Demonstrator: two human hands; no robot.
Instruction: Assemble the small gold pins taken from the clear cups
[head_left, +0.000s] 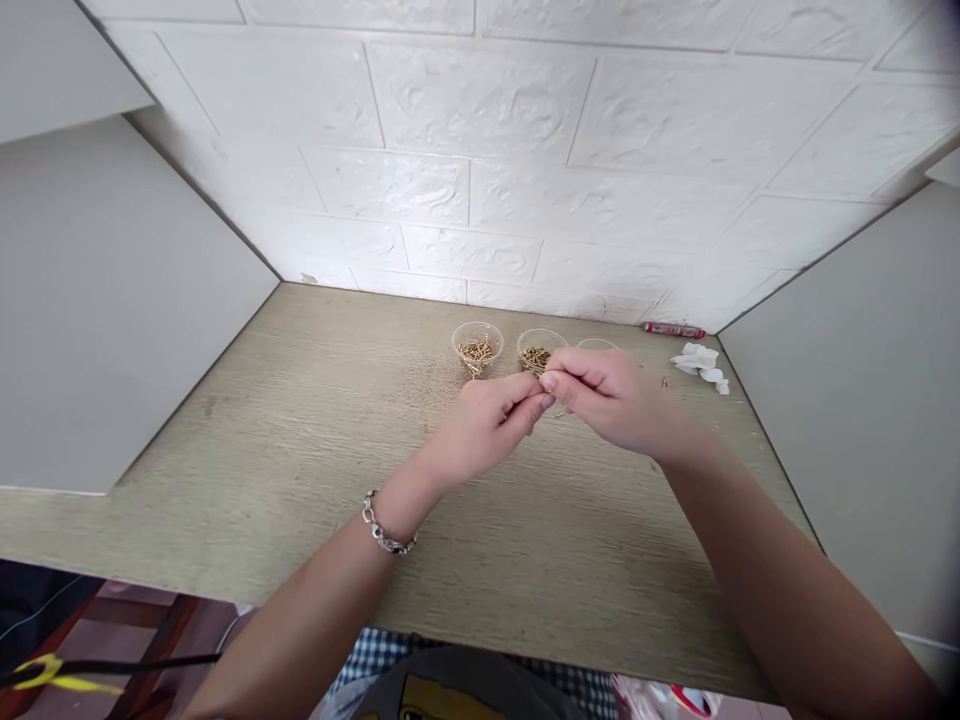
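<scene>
My left hand [491, 422] and my right hand [611, 395] meet fingertip to fingertip above the table. Each is closed in a pinch, and whatever they hold between them is too small and too covered to name. Just behind them stand clear plastic cups. The left cup [478, 352] holds many small brass-coloured pieces like thin pins or screws. In the middle cup [537, 356] lie darker golden metal pieces, partly covered by my right fingers. Only the rim of a third clear cup [598, 345] shows behind my right hand; its contents are hidden.
Crumpled white tissue [701, 366] and a red-and-grey tube-like wrapper [673, 330] lie at the back right of the wooden table [300, 440]. A white brick-patterned wall [480, 180] closes off the back. Grey panels [135, 300] flank both sides. Dark specks lie near the left cup.
</scene>
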